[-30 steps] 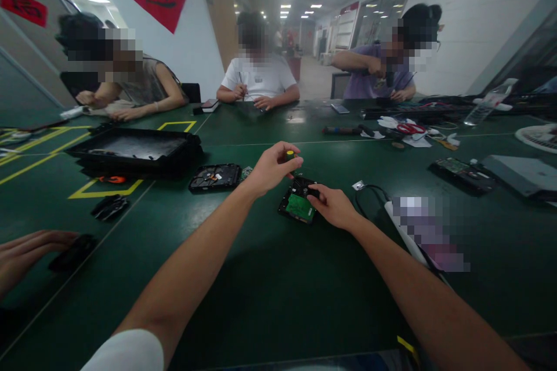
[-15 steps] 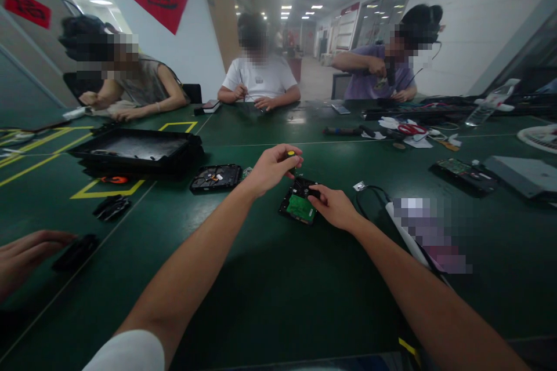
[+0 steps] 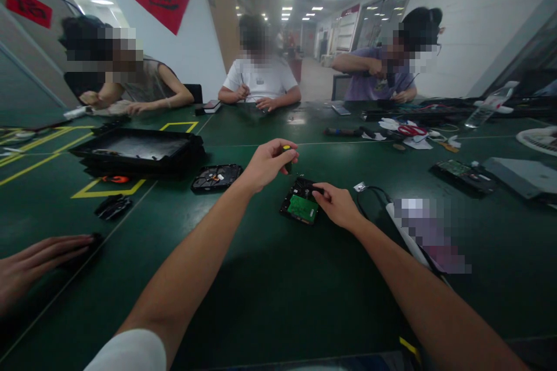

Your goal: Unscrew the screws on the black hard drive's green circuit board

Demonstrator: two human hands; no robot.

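Observation:
My left hand is closed around a screwdriver with a yellow-topped handle. It is raised above the far-left edge of a hard drive, apart from it. The drive lies on the green table with its green circuit board facing up. At its right edge, the fingers of my right hand pinch the black casing. Another hard drive, its black casing showing, lies to the left beyond my left forearm.
A black tray stands at the left. A co-worker's hand covers a dark part at the near left. To the right are a power strip, another drive and a grey metal box. Three people sit across the table.
My left hand has risen slightly and shifted left with the screwdriver, away from the drive. The co-worker's hand at the left has moved right, over the dark part.

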